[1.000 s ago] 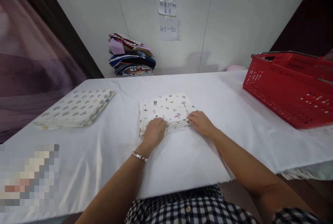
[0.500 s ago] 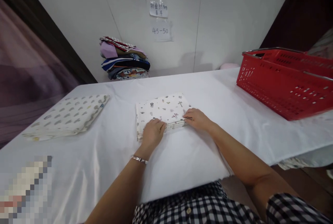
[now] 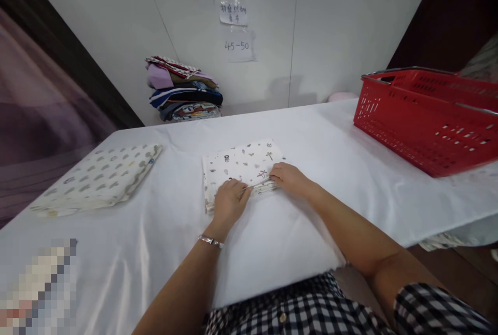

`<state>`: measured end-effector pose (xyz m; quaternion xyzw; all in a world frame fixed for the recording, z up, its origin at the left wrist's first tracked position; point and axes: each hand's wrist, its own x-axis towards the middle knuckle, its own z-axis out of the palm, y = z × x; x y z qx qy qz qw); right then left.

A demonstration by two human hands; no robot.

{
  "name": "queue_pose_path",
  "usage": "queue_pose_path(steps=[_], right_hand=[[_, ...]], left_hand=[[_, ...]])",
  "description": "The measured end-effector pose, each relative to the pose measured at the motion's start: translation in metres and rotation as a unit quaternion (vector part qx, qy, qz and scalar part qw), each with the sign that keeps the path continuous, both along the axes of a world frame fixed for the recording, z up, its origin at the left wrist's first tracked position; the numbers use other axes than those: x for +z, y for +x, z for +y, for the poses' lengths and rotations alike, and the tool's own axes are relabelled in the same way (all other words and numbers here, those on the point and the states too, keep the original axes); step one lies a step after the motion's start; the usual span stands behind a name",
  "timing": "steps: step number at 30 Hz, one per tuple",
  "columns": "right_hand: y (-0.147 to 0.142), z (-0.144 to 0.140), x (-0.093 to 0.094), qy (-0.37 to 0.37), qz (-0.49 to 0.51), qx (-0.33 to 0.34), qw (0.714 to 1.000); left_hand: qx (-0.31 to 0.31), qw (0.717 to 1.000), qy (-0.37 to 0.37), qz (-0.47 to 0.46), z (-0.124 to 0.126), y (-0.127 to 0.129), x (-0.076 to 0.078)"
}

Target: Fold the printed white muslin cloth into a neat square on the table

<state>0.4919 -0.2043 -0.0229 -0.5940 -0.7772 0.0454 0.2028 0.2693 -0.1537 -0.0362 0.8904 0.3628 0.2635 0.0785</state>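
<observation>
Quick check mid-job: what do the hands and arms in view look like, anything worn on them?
The left hand and right hand are both ungloved. A thin silver-coloured bracelet circles the left wrist; none shows on the right. The right arm has a short black-and-white checked sleeve.

A cloth [image 3: 237, 161] lies mid-table [image 3: 175, 252], the left hand [image 3: 229, 197] and right hand [image 3: 290, 177] at its near edge. A second cloth [image 3: 101, 177] lies to its left; a basket [image 3: 420, 122] stands to its right. A pile [image 3: 187, 94] seems to sit behind the table's far edge, left of two notes [image 3: 233, 12] on the wall [image 3: 268, 8], one above the other.
</observation>
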Motion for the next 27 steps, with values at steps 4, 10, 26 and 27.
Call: queue_pose_path(steps=[4,10,26,27], right_hand=[[0.001,-0.005,-0.006,0.024,0.005,0.003,1.0],[0.002,-0.008,-0.008,0.03,0.027,0.011,0.999],[0.003,-0.008,-0.021,0.046,0.15,-0.011,0.988],[0.003,-0.007,-0.022,0.051,0.155,-0.017,0.986]], left_hand=[[0.016,1.0,-0.016,-0.012,-0.001,0.001,-0.001],[0.027,0.999,-0.026,-0.011,-0.001,0.003,-0.001],[0.036,0.998,-0.022,-0.044,-0.003,0.005,-0.002],[0.039,0.998,-0.021,-0.046,-0.003,0.006,-0.002]])
